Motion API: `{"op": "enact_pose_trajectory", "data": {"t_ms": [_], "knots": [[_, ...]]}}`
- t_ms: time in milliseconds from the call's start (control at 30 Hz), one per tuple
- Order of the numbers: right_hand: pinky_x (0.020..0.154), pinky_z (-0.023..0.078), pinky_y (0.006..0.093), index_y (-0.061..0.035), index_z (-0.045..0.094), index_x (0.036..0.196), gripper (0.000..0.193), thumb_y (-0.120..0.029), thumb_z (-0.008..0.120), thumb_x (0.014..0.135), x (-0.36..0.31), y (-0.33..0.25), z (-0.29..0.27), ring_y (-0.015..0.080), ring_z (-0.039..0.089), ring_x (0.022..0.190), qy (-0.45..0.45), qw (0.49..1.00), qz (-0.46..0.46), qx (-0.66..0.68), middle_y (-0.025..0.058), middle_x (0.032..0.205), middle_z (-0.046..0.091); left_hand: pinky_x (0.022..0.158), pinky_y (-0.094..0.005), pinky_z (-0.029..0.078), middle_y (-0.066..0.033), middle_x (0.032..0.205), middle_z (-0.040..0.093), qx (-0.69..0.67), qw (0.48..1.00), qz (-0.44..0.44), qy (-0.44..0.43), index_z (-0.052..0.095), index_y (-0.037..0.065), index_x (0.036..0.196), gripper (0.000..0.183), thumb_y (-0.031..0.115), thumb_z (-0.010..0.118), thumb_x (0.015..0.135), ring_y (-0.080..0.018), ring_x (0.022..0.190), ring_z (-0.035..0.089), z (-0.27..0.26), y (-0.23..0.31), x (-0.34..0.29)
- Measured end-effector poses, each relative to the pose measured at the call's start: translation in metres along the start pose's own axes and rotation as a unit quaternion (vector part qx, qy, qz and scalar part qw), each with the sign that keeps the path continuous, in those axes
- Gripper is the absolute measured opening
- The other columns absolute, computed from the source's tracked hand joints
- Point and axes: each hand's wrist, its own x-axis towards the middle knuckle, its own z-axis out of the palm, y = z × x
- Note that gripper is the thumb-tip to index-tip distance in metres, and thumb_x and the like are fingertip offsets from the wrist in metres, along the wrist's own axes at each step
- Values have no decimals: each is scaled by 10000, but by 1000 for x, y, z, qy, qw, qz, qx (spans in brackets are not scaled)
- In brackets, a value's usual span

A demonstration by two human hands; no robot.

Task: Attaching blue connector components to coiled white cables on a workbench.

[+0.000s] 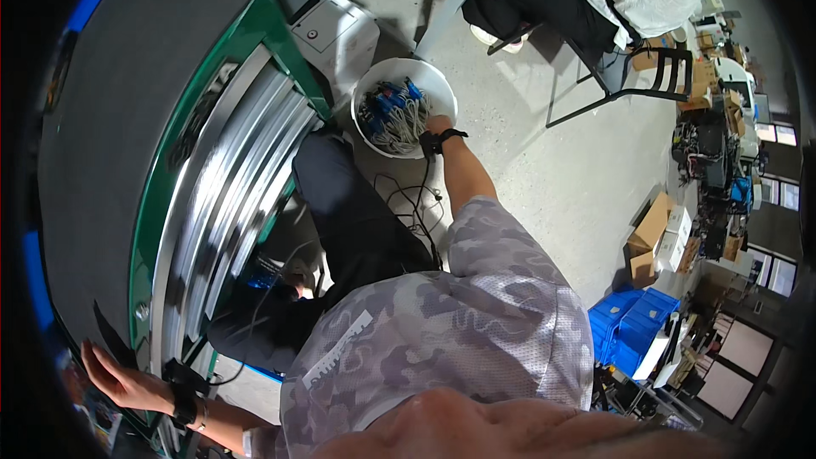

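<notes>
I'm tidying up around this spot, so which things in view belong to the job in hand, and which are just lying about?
Seemingly part of the job:
white bucket, with the right hand at it
pale cables with blue ends, inside the bucket

Apparently just lying about:
blue bins
open cardboard box

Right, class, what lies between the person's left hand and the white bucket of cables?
In the head view, between left hand and white bucket lie shiny ridged metal strips, then the dark-trousered knee.

Passable floor (514, 140) right of the bucket (438, 85); workbench (115, 144) (green-framed) blocks its left.
</notes>
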Motion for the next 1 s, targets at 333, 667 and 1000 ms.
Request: {"op": "enact_pose_trajectory", "data": {"t_ms": [333, 667, 1000], "knots": [[969, 458, 436, -65, 576, 1295, 594, -375, 657, 794, 8, -45, -23, 354, 602, 1115, -69, 907, 188, 371, 226, 1184, 634, 985, -345, 471, -137, 1192, 638, 116, 993, 22, 4, 630, -41, 1169, 302, 191, 545, 995, -231, 1102, 594, 21, 12, 7], [1072, 390, 445, -17, 347, 1426, 857, -404, 742, 771, 23, -95, -8, 343, 452, 1293, -91, 940, 249, 214, 233, 1365, 483, 845, -413, 439, -162, 1030, 597, 191, 981, 23, -19, 584, -15, 1076, 327, 297, 547, 988, -275, 902, 550, 44, 48, 6], [1027, 424, 432, -14, 583, 1196, 399, -262, 610, 884, 4, -66, -51, 364, 490, 1215, 37, 963, 172, 204, 209, 1235, 544, 838, -421, 429, -154, 1000, 588, 224, 974, 8, -28, 582, -5, 1047, 335, 320, 528, 990, -286, 883, 536, 44, 49, 4]]}}
